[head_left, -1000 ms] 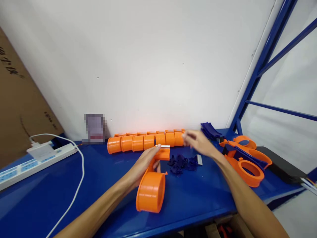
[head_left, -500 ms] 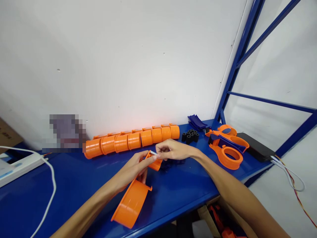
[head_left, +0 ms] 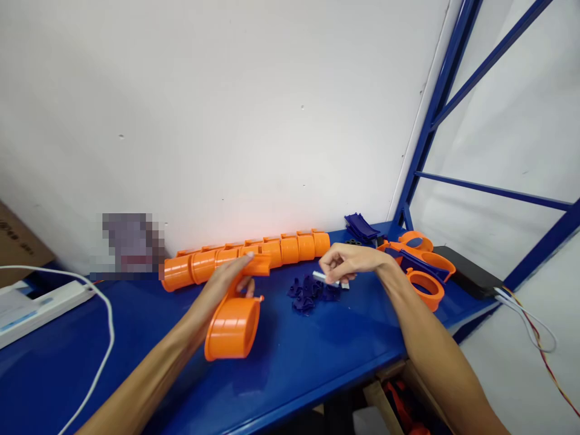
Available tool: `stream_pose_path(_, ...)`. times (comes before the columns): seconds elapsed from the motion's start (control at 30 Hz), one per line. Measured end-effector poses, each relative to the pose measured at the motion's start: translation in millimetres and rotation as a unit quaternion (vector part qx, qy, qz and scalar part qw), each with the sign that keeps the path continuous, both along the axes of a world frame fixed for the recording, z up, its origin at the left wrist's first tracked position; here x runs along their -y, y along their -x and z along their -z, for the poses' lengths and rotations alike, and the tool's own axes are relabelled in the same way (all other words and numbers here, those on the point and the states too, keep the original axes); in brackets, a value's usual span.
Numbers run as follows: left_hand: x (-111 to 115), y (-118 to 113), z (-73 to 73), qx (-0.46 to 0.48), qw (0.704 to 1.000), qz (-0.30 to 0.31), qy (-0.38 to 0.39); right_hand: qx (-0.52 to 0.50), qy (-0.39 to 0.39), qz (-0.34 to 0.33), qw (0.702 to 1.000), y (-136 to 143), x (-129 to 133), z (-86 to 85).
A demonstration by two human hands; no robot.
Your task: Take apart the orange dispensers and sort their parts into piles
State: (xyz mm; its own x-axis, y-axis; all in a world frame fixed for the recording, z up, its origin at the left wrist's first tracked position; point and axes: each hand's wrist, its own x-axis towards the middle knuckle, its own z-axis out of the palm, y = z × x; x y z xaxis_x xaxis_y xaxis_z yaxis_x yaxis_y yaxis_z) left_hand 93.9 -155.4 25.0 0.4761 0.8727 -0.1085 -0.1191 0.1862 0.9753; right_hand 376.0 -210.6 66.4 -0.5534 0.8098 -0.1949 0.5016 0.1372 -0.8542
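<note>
My left hand point(head_left: 231, 279) is closed around the handle of an orange plastic tape dispenser point(head_left: 232, 329), whose wide ring hangs below the fingers and whose flat end points right. To the right, apart from the dispenser, my right hand point(head_left: 347, 261) pinches a white toothed strip point(head_left: 319, 276), which looks like a cutting blade. Its teeth face up, and a white end also shows below the fingers. Under and left of that hand, several small dark blue plastic parts point(head_left: 304, 295) lie in a loose pile on the blue table point(head_left: 299, 356).
Along the wall runs a row of orange rings point(head_left: 290, 250). Dark blue curved plates point(head_left: 360, 226), black rollers point(head_left: 354, 243), more orange dispensers point(head_left: 426, 290) and a black box point(head_left: 466, 272) sit right. A white power strip point(head_left: 43, 311) lies left; an open carton point(head_left: 385, 402) stands below the table edge.
My right hand has moved right, away from the dispenser's end, with the white strip in its fingers. My left hand has shifted left and up, turning the dispenser. The small blue parts are now uncovered.
</note>
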Motion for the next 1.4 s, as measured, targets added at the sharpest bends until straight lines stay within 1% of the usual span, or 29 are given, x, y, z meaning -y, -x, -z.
stream_pose_path(0.03,0,2,-2.6,0.012,1.0,-0.028,-0.001,0.028,0.001,0.042,0.999,-6,0,-1.2)
stream_pose_path(0.07,1,4,-4.7,0.018,0.999,-0.039,-0.003,0.06,0.001,0.086,0.994,-11,1,-1.5)
stream_pose_path(0.17,5,5,-7.3,0.025,0.999,-0.032,-0.015,0.14,-0.015,0.211,0.967,-16,7,3.6)
stream_pose_path(0.3,8,1,-6.7,0.039,0.998,-0.038,-0.025,0.178,-0.08,0.366,0.91,-16,23,23.5)
stream_pose_path(0.37,8,1,-6.5,0.04,0.998,-0.04,-0.021,0.203,-0.082,0.41,0.886,-17,28,36.3)
stream_pose_path(0.4,8,1,-6.3,0.043,0.998,-0.041,-0.019,0.214,-0.073,0.416,0.881,-18,29,42.6)
stream_pose_path(0.5,8,2,-5.7,0.052,0.998,-0.035,-0.021,0.235,-0.05,0.405,0.882,-20,23,59.1)
stream_pose_path(0.6,7,2,-5.6,0.056,0.998,-0.027,-0.029,0.246,-0.073,0.383,0.887,-19,15,67.4)
stream_pose_path(0.7,8,2,-6.7,0.046,0.998,-0.03,-0.038,0.229,-0.102,0.352,0.902,-19,15,65.2)
stream_pose_path(0.83,9,3,-9.7,0.043,0.998,-0.038,-0.034,0.197,-0.193,0.345,0.897,-28,31,55.0)
stream_pose_path(0.87,9,3,-10.5,0.045,0.998,-0.037,-0.034,0.191,-0.201,0.334,0.901,-31,36,53.2)
stream_pose_path(1.0,11,4,-12.7,0.057,0.997,-0.033,-0.037,0.181,-0.172,0.273,0.929,-38,47,53.3)
stream_pose_path(1.2,9,4,-12.7,0.065,0.997,-0.035,-0.038,0.181,-0.177,0.24,0.937,-37,36,61.2)
stream_pose_path(1.3,8,4,-11.3,0.069,0.996,-0.036,-0.035,0.207,-0.198,0.227,0.931,-35,34,62.9)
stream_pose_path(1.4,7,5,-10.1,0.069,0.996,-0.035,-0.033,0.276,-0.224,0.238,0.904,-32,36,63.1)
